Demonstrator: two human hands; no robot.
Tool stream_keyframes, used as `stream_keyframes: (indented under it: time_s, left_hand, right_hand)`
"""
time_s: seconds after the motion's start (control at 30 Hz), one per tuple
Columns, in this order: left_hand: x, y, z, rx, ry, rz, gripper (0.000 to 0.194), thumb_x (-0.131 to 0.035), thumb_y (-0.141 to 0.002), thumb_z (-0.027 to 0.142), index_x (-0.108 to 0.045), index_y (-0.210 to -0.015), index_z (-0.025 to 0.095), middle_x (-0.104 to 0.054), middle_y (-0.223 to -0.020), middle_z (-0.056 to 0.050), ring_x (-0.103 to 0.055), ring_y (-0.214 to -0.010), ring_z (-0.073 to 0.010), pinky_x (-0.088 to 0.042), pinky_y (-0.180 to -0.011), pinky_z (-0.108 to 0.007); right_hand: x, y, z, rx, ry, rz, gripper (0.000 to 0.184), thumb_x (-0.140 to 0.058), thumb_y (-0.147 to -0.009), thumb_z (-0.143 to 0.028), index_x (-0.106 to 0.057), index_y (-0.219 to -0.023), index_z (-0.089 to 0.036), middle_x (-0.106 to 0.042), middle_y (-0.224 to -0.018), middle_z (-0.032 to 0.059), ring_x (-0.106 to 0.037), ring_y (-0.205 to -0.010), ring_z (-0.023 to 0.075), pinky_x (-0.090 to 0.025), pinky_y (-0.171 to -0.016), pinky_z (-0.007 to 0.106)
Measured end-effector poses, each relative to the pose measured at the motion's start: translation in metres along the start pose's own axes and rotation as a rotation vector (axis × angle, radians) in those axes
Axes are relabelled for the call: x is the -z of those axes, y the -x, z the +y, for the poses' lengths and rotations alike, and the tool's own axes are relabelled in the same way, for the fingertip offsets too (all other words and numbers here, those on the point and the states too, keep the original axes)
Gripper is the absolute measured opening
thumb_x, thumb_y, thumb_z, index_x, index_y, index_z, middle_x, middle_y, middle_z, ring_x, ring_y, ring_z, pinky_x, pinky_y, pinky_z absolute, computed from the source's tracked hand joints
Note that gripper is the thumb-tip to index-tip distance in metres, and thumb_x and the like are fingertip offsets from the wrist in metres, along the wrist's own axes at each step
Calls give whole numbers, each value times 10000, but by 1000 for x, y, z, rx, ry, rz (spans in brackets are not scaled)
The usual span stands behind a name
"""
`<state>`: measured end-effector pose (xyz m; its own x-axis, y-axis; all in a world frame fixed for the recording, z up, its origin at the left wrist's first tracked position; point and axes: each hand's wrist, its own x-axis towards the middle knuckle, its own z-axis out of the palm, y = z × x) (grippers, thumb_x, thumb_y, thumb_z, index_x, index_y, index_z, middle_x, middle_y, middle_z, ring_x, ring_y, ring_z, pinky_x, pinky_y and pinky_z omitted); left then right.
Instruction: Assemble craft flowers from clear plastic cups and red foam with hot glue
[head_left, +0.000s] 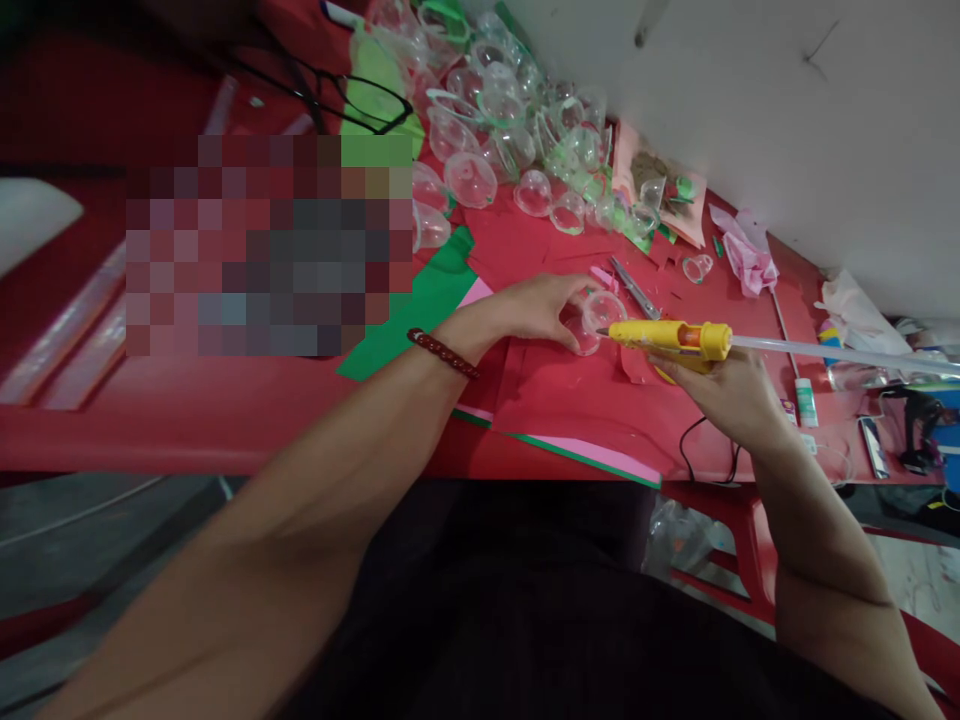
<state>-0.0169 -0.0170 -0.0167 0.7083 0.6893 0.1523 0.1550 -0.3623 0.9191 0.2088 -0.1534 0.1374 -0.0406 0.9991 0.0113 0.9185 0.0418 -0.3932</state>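
Observation:
My right hand (724,390) is wrapped round a yellow hot glue gun (667,338), with a long clear glue stick (840,352) sticking out of its back. The gun's nozzle points left, right by the rim of a clear plastic cup (602,310). Fingers of my left hand (551,305) are closed on the cup's left side, over red paper (555,395) on the table. Behind the cup lie scissors or a cutter with a grey blade (636,288) and a small pink strip (604,276).
Many clear plastic cups (499,100) are heaped at the back against the wall. Green paper (420,300) lies left of my wrist, near eyeglasses (367,100). Crumpled pink paper (746,255), a small glue bottle (805,402) and a black cord (686,440) are to the right.

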Motion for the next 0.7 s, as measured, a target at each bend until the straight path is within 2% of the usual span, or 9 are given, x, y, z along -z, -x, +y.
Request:
stream_keyframes:
  time_s: [0.13, 0.3, 0.6, 0.7]
  left_hand:
    - [1, 1, 4, 45, -12, -2, 836, -906, -675, 392, -600, -1441, 262, -766, -1281, -78, -701, -1140, -274, -514, -984, -385]
    - [2, 2, 4, 24, -26, 5, 817, -907, -684, 403, -602, -1430, 270, -768, -1249, -63, -697, -1110, -266, -519, -967, -382]
    - [1, 0, 1, 25, -52, 3, 863, -918, -669, 449, -586, -1439, 244, -764, -1212, -55, -699, -1082, -260, -519, -958, -372]
    - [1, -1, 1, 51, -37, 2, 870, -921, -663, 448, -588, -1439, 239, -760, -1240, -69, -700, -1103, -267, -521, -957, -372]
  right_hand:
    - [0, 0, 1, 5, -15, -1, 279, -756, -892, -450, -826, -1070, -247, -847, -1001, 77, -796, -973, 312, -636, -869, 470]
    - [2, 1, 1, 15, -30, -13, 288, -767, -896, -474, -830, -1074, -256, -853, -1012, 71, -802, -990, 311, -645, -885, 469]
    - [6, 5, 7, -24, -10, -40, 259, -769, -910, -421, -850, -1066, -230, -851, -974, 81, -799, -1000, 302, -650, -908, 452]
    - [9, 6, 8, -40, 26, -47, 260, -765, -911, -416, -853, -1064, -225, -849, -1011, 96, -798, -1017, 318, -644, -934, 484]
